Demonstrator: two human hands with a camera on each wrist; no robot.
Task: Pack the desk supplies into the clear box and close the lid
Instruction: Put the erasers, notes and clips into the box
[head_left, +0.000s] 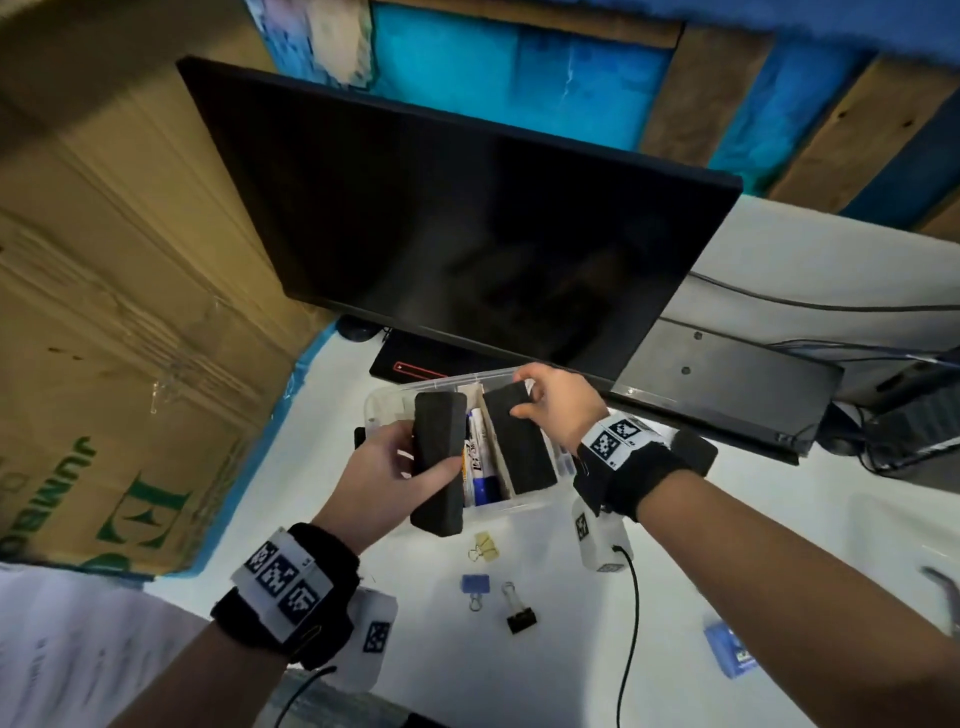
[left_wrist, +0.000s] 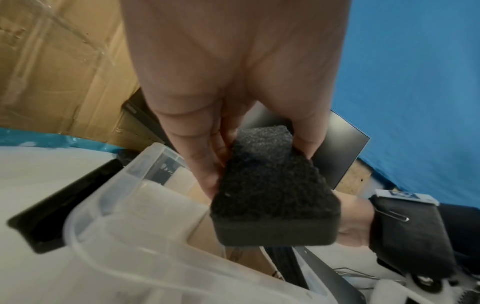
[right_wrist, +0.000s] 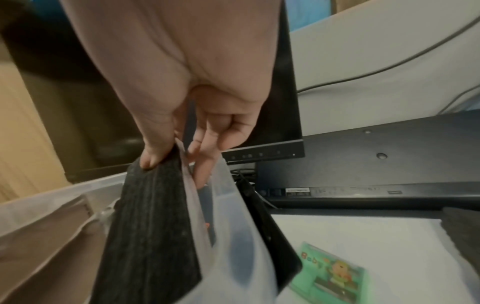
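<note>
Lengthwise along clear box (head_left: 387, 402): both erasers (head_left: 439, 462).

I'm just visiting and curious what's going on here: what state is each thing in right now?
clear box: open, lid off, markers inside.
left eraser: held over the box by the left hand.
right eraser: tilted into the box, pinched by the right hand.
binder clips: three loose on the table, unpacked.
monitor: screen dark.
</note>
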